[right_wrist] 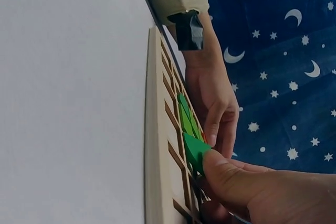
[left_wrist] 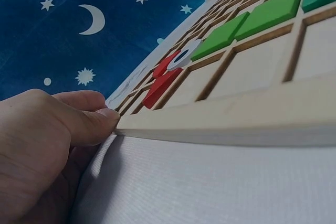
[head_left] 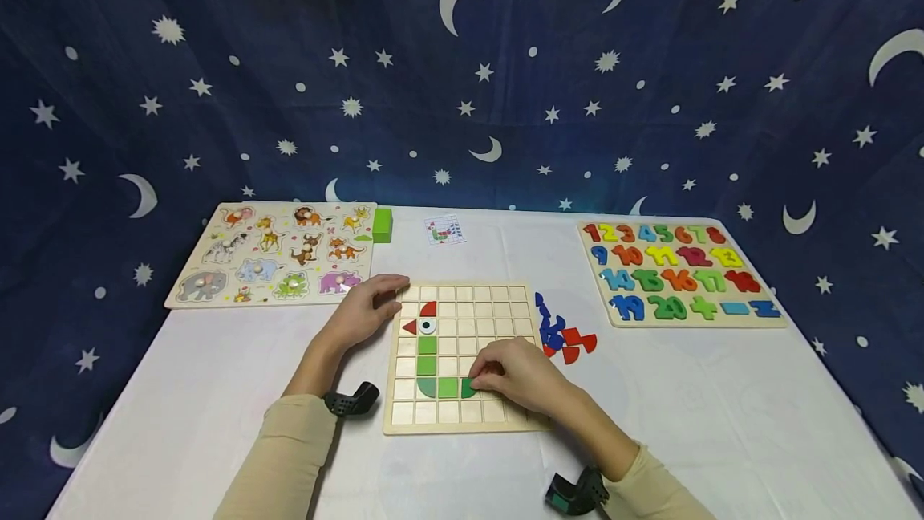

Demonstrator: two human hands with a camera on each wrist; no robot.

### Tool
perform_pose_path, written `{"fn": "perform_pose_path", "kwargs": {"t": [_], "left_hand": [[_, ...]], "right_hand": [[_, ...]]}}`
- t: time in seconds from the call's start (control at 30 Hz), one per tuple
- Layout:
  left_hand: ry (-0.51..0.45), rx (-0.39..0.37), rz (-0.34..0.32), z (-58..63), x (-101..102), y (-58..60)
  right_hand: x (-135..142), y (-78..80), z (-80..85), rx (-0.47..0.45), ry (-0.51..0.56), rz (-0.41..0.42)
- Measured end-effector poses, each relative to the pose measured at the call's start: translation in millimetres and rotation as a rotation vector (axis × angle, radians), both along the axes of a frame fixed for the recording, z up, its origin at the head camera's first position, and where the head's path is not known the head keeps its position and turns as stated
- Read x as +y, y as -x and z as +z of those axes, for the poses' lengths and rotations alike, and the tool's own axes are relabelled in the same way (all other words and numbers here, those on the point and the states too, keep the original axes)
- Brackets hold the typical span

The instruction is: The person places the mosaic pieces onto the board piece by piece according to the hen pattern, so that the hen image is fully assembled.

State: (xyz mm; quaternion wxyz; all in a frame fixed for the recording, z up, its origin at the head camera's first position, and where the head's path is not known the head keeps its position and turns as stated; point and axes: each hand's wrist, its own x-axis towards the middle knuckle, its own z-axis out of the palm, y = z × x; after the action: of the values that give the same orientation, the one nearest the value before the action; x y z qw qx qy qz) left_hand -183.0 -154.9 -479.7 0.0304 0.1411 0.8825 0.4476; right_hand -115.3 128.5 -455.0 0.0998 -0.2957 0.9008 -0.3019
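Observation:
A wooden grid board [head_left: 465, 416] lies on the table. Its cells hold a figure of a red quarter-round, a red triangle [head_left: 410, 327], a round eye piece [head_left: 427, 326], green squares [head_left: 427, 345] and a darker green rounded piece [head_left: 427, 387]. My right hand [head_left: 521, 375] pinches a dark green rounded piece [right_wrist: 195, 150] between thumb and fingers, low over the cell right of the lowest green square [head_left: 447, 387]. With thumb and index finger, my left hand [left_wrist: 63, 135] grips the board's far left corner.
Loose blue pieces [head_left: 554, 326] and red pieces [head_left: 571, 355] lie beside the board's right edge. A small picture card [head_left: 444, 229] and a green block [head_left: 382, 225] sit behind it. An animal puzzle [head_left: 277, 257] stands back left, a number puzzle [head_left: 678, 275] back right.

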Motion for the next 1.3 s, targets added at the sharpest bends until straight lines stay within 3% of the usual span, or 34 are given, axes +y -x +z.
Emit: {"fn": "perform_pose_path", "kwargs": {"t": [0.23, 0.47, 0.8, 1.1, 1.3], "left_hand": [[0.002, -0.007, 0.0, 0.8, 0.4, 0.9], [-0.004, -0.008, -0.003, 1.9, 1.4, 1.2], [-0.001, -0.009, 0.006, 0.0, 0.6, 1.8], [-0.001, -0.01, 0.0, -0.8, -0.4, 2.2], [-0.007, -0.017, 0.005, -2.2, -0.6, 1.4]], "right_hand": [[-0.8, -2.4, -0.8, 0.04, -0.01, 0.008], [3.6, -1.0, -1.7, 0.023, 0.017, 0.087], [6.3, 0.3, -8.3, 0.138, 0.044, 0.145], [5.8, -2.1, -4.8, 0.194, -0.053, 0.15], [11.1, 2.2, 0.6, 0.159, -0.079, 0.094]]}}
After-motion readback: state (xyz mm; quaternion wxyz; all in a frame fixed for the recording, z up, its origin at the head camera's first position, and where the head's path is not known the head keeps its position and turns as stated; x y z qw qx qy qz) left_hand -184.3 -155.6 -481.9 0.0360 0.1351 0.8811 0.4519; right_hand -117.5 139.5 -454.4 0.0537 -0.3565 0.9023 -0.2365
